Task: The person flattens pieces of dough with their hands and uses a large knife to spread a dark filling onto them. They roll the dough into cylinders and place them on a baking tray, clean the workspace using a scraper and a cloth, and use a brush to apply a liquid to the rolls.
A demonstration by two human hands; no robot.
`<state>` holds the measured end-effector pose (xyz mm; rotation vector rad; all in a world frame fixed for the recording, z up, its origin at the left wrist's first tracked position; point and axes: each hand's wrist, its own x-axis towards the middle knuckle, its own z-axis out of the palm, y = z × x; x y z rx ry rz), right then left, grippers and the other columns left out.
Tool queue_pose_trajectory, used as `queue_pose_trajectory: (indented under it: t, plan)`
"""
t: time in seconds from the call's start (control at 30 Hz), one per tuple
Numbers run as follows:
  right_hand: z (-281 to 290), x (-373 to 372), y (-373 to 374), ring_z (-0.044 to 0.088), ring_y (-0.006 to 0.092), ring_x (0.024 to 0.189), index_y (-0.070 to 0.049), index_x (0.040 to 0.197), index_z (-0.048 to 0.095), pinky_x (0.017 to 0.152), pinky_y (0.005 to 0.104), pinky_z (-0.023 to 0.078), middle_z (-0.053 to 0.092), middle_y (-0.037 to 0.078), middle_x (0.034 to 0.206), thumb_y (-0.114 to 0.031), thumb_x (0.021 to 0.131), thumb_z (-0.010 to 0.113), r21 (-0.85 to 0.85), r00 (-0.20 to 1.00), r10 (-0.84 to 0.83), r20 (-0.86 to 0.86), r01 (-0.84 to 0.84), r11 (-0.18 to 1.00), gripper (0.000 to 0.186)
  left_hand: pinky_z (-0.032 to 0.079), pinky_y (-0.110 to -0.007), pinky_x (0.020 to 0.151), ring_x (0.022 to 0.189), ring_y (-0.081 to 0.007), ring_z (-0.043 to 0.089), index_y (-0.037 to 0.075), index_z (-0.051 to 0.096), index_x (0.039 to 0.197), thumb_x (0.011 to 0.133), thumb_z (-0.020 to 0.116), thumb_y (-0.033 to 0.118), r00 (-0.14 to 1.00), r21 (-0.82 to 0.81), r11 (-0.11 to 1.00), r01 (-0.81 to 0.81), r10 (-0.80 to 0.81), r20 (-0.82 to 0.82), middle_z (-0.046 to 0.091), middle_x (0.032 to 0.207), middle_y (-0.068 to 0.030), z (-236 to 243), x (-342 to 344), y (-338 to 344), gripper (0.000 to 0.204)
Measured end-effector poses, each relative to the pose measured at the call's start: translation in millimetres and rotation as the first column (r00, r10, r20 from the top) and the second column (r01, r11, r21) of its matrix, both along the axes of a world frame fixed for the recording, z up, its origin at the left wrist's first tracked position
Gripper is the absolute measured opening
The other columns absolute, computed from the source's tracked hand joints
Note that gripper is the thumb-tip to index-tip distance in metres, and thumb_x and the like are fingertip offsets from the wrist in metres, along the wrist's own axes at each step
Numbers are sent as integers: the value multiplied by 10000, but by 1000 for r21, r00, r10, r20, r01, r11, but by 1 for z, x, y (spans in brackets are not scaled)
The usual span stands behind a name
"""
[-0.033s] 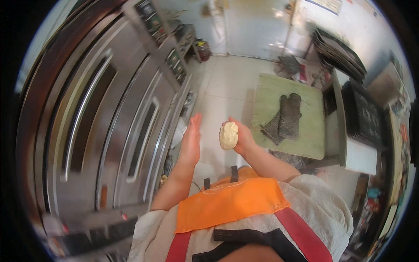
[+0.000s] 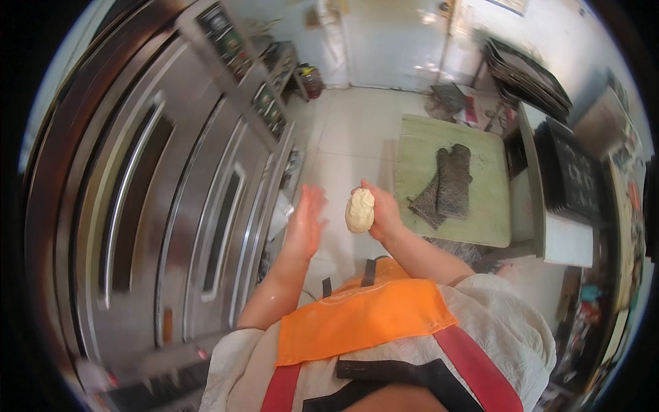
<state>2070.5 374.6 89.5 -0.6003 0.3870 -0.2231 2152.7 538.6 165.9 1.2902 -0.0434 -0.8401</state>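
Note:
A pale yellow lump of dough (image 2: 360, 211), oval with a wrinkled surface, is held in front of my body. My right hand (image 2: 382, 210) has its fingers and palm around the dough's right side; most of those fingers are hidden behind it. Across a small gap to the left, my left hand (image 2: 307, 218) is raised with nothing in it. Its fingers are stretched out and slightly apart, a little blurred.
A steel oven (image 2: 147, 206) with long door handles fills the left side. To the right, dark oven mitts (image 2: 453, 180) lie on a low green-topped table (image 2: 419, 147). Beyond are stacked black trays (image 2: 528, 72) and a white cabinet (image 2: 568, 242). A door (image 2: 391, 48) stands at the back.
My left hand's fingers have gone from held together to loosely spread, and the hand has turned slightly. The dough stays in my right hand. The whole view has shifted slightly.

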Motion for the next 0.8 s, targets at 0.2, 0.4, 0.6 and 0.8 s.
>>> queue_pose_trajectory:
  t: [0.2,0.4,0.6,0.8]
  plan:
    - [29,95,-119,455,229,1383,-91,1542,375,1122,394,362,444,86,1554,-542,1020,488,-576,985,-130,115,173,799,700,506,-458,968,1100,-248,646,12,564,1292,1040,464,507,985,-129,986,108,-124,-123,679,1190,-89,-53,126,-150,564]
    - [-1,242,-217,696,280,934,-115,1150,607,789,461,574,701,87,1013,-592,993,497,221,992,-121,-38,126,967,514,227,-412,1207,1484,-252,309,-26,330,1520,1086,333,473,876,-145,902,406,-339,342,352,1585,-173,2,266,-266,661]
    - [-9,376,-340,694,220,817,-85,1032,657,717,408,575,704,65,895,-388,980,627,223,984,-131,-121,155,962,309,211,-437,1216,1488,-265,321,-4,391,1508,1084,396,417,880,-57,980,190,-144,453,363,1597,-144,-21,460,-334,598]
    - [-166,382,-514,720,251,749,10,1053,677,636,417,598,724,126,928,-319,940,665,-237,783,-205,-587,75,969,347,330,-399,1162,1396,-342,455,-4,563,1375,982,638,255,570,231,969,92,-241,785,476,1510,-195,-27,630,-488,477]
